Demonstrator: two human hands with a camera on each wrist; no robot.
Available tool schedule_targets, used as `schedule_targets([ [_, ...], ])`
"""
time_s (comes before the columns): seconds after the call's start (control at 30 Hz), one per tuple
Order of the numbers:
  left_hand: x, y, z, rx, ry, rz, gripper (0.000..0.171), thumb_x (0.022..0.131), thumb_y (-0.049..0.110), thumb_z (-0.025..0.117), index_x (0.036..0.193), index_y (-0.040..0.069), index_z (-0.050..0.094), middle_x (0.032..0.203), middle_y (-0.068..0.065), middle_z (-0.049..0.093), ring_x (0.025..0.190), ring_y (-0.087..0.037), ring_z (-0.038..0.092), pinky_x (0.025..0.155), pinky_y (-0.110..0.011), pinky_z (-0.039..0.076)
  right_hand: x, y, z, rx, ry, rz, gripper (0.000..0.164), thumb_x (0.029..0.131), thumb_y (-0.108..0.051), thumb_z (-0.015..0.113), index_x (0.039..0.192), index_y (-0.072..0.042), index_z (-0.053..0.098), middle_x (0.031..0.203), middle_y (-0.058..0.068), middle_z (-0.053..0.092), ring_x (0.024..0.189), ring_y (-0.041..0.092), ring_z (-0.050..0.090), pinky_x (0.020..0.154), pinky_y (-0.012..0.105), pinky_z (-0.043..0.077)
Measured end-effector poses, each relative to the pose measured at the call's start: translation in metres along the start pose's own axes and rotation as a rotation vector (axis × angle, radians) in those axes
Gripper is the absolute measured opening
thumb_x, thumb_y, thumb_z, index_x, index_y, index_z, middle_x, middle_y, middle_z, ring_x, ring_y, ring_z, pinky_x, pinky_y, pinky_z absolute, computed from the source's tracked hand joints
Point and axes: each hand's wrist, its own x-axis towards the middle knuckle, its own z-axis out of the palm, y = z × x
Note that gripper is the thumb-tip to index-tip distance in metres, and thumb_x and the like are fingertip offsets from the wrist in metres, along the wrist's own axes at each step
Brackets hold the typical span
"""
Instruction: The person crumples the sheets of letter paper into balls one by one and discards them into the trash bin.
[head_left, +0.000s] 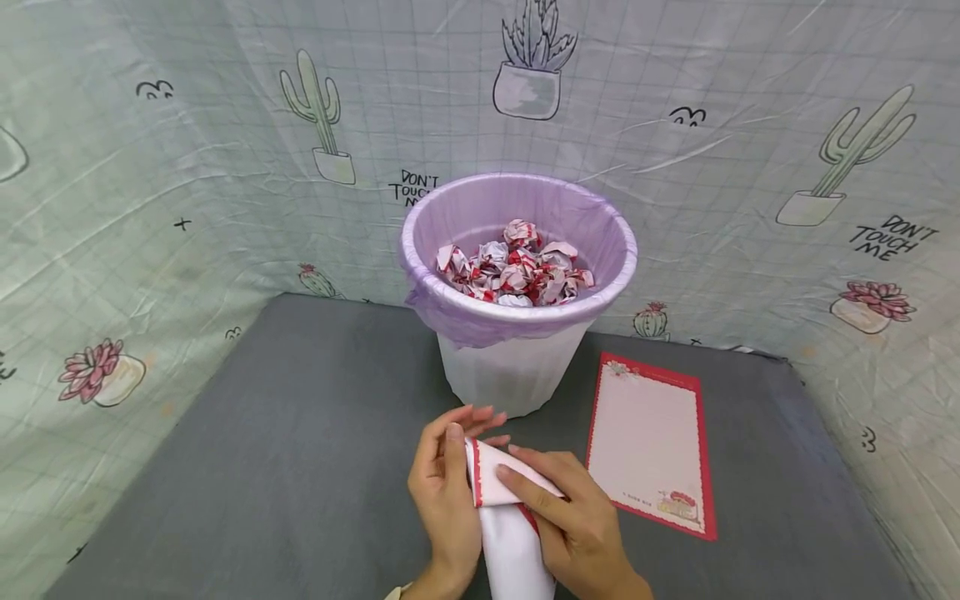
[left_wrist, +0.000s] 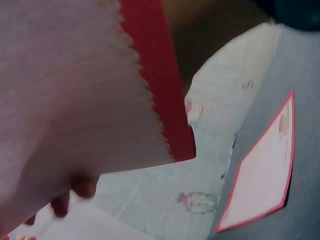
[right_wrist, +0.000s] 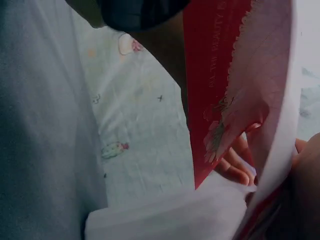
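A sheet of white stationery paper (head_left: 516,550) with a red scalloped border is bent over between both hands in the head view. My left hand (head_left: 444,508) holds its left side, thumb raised and fingers reaching behind it. From the right, my right hand (head_left: 581,521) grips the sheet, its fingers lying across the bent-over part. Close up, the red border of the sheet (left_wrist: 155,75) fills much of the left wrist view. Printed flowers and lettering show on the curved sheet (right_wrist: 210,100) in the right wrist view, with fingertips behind its edge.
A white bin (head_left: 502,375) with a purple liner (head_left: 442,312) stands just beyond the hands. Several crumpled paper balls (head_left: 521,271) lie inside it. A flat red-bordered sheet (head_left: 648,442) rests on the grey table (head_left: 322,450) at the right. Patterned cloth (head_left: 225,150) hangs around the table.
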Motion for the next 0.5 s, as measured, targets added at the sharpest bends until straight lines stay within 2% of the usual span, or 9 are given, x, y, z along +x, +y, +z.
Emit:
schedule_targets([
  [0.07,0.001,0.002,-0.001,-0.003,-0.009,0.013,0.026,0.101,-0.009,0.029,0.116,-0.019,0.047,0.103,-0.035,0.059,0.094,-0.042,0.064,0.076,-0.045,0.055,0.003,-0.001,0.0,-0.027,0.025,0.009,0.022,0.098,-0.008,0.052,0.102,-0.002,0.073,0.109,0.019,0.065,0.083,0.026,0.058,0.072,0.025,0.048],
  [0.13,0.002,0.003,-0.002,0.063,-0.016,-0.024,0.025,0.101,-0.006,0.034,0.12,-0.015,0.048,0.107,-0.031,0.059,0.1,-0.038,0.062,0.083,-0.041,0.053,0.005,-0.002,-0.004,-0.072,0.077,0.066,0.022,0.098,-0.01,0.053,0.101,-0.003,0.074,0.109,0.019,0.065,0.084,0.027,0.056,0.077,0.023,0.046],
  [0.23,0.001,0.003,-0.003,0.277,-0.057,-0.1,0.031,0.098,0.002,0.051,0.129,0.0,0.051,0.12,-0.015,0.06,0.113,-0.029,0.056,0.094,-0.032,0.045,0.01,-0.003,-0.013,-0.137,0.188,0.169,0.021,0.096,-0.008,0.055,0.099,-0.001,0.075,0.107,0.022,0.066,0.087,0.028,0.054,0.083,0.019,0.045],
  [0.3,-0.001,0.002,-0.002,0.453,-0.105,-0.107,0.042,0.092,0.009,0.064,0.133,0.01,0.052,0.129,-0.005,0.055,0.12,-0.023,0.05,0.098,-0.03,0.04,0.013,-0.003,-0.019,-0.167,0.269,0.215,0.021,0.094,-0.005,0.055,0.097,0.002,0.075,0.106,0.025,0.065,0.087,0.028,0.052,0.084,0.017,0.044],
  [0.37,-0.003,-0.001,-0.001,0.564,-0.17,-0.058,0.052,0.088,0.013,0.071,0.136,0.012,0.051,0.136,-0.004,0.05,0.124,-0.022,0.047,0.099,-0.031,0.039,0.015,-0.004,-0.024,-0.188,0.337,0.234,0.021,0.092,-0.001,0.054,0.094,0.004,0.074,0.105,0.027,0.064,0.086,0.028,0.051,0.081,0.015,0.045],
  [0.43,-0.005,-0.002,0.001,0.589,-0.233,0.008,0.06,0.084,0.013,0.075,0.138,0.009,0.049,0.14,-0.008,0.046,0.125,-0.025,0.045,0.1,-0.033,0.039,0.017,-0.004,-0.026,-0.194,0.38,0.219,0.02,0.092,-0.001,0.055,0.092,0.005,0.074,0.105,0.029,0.063,0.085,0.027,0.05,0.078,0.014,0.044],
  [0.5,-0.006,-0.002,0.003,0.567,-0.28,0.068,0.065,0.081,0.011,0.076,0.14,0.005,0.047,0.142,-0.012,0.044,0.126,-0.027,0.045,0.099,-0.033,0.04,0.018,-0.003,-0.025,-0.194,0.416,0.169,0.019,0.091,-0.001,0.056,0.09,0.006,0.074,0.103,0.03,0.063,0.083,0.029,0.049,0.077,0.015,0.045],
])
